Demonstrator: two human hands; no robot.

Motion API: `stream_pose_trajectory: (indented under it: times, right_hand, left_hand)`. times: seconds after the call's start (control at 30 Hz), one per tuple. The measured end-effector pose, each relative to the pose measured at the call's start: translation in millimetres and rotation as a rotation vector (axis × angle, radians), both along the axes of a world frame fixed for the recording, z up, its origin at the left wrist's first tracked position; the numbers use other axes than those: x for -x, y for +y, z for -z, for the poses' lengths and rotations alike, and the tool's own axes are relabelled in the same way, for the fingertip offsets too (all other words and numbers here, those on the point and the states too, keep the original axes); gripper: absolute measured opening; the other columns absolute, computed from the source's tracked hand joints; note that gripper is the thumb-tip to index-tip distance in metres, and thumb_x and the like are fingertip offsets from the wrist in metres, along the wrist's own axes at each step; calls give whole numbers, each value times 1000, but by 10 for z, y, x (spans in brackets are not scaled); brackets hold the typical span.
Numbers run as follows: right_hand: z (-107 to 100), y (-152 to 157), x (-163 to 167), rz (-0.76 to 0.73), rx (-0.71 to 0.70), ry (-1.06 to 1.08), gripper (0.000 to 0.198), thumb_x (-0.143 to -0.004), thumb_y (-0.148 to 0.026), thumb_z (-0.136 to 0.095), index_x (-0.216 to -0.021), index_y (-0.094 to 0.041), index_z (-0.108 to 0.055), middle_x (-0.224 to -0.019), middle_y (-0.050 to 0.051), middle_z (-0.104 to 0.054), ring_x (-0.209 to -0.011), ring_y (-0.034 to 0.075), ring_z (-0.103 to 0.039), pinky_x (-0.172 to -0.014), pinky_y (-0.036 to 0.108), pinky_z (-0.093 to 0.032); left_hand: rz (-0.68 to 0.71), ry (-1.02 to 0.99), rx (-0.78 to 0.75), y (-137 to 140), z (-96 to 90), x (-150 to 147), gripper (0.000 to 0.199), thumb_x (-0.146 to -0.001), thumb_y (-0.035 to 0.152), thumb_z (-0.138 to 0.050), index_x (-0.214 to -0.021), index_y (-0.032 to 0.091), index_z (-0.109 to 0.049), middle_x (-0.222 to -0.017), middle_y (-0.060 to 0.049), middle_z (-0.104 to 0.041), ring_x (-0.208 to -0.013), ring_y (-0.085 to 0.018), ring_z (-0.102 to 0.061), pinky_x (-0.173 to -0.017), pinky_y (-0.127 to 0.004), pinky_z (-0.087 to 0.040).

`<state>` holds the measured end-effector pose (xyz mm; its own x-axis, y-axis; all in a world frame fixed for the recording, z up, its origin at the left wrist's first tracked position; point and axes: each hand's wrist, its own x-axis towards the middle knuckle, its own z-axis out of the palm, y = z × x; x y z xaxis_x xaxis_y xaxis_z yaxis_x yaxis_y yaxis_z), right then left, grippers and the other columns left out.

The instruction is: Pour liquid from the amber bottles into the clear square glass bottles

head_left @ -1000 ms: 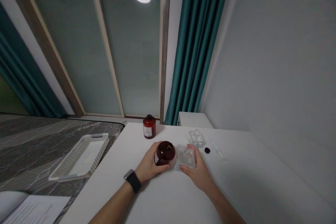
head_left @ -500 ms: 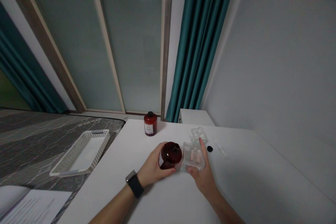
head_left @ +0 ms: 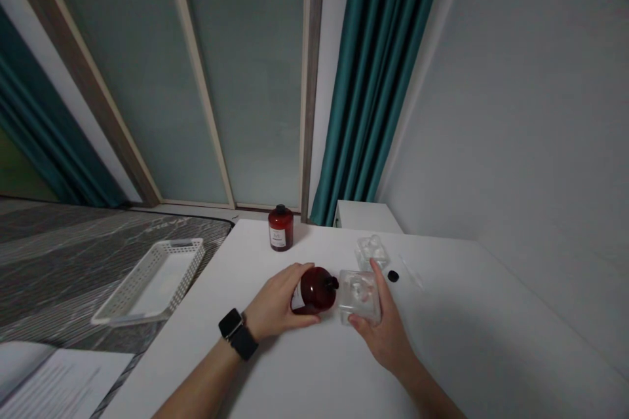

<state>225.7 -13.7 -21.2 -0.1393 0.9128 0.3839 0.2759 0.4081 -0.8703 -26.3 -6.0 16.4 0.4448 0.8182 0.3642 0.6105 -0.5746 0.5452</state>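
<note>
My left hand (head_left: 278, 301), with a watch on its wrist, is wrapped round a dark reddish-brown bottle (head_left: 315, 291). The bottle leans to the right, its neck level with the near rim of a clear square plastic container (head_left: 360, 301). My right hand (head_left: 386, 334) grips that container at its right side, thumb in front and index finger behind. Whether liquid passes from bottle to container cannot be made out. A small black cap (head_left: 393, 276) lies just right of my right fingertips. Behind the container sits another clear plastic piece (head_left: 372, 252), partly covered by my finger.
A second reddish-brown bottle with a black top (head_left: 280, 229) stands upright at the table's back edge. A thin clear stick-like item (head_left: 411, 272) lies right of the cap. Left of the white table (head_left: 206, 353) are a white basket (head_left: 152, 281) and an open book (head_left: 63, 380).
My left hand has tipped the bottle further to the right, so its neck now points toward the container. My left wrist has shifted left. The right hand keeps its hold on the container.
</note>
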Motion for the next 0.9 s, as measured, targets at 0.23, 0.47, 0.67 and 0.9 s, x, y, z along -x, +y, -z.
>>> stream_pose_trajectory:
  times: [0.23, 0.47, 0.67, 0.9]
  right_hand:
    - [27, 46, -49, 39, -73, -192, 99, -76, -27, -74, -156, -26, -16, -145, 14, -47, -132, 35, -48, -107, 54, -43]
    - [-60, 22, -40, 18, -106, -313, 98, -78, -22, -72, -156, -29, -14, -132, 11, -53, -123, 31, -55, -104, 51, -46]
    - [-121, 46, -79, -41, -145, -325, 98, -76, -22, -74, -156, -32, -17, -135, 11, -53, -125, 32, -54, -105, 51, -46]
    - [-192, 71, -86, -45, -74, -291, 96, -72, -21, -76, -152, -26, -23, -136, 12, -55, -125, 32, -55, -106, 51, -45]
  left_hand:
    - [-37, 147, -98, 9, 16, 52, 83, -70, 43, -82, -138, 19, -40, -129, -16, -60, -116, -34, -60, -100, -49, -50]
    - [-22, 122, -133, 26, 34, 58, 81, -73, 49, -78, -139, 20, -41, -128, -14, -61, -114, -33, -61, -98, -47, -51]
    - [-10, 109, -117, 23, 32, 54, 81, -73, 47, -79, -140, 22, -41, -126, -14, -61, -112, -33, -61, -96, -46, -51]
    - [-18, 92, -111, 19, 34, 46, 82, -73, 47, -79, -140, 20, -42, -129, -15, -61, -115, -33, -60, -99, -47, -50]
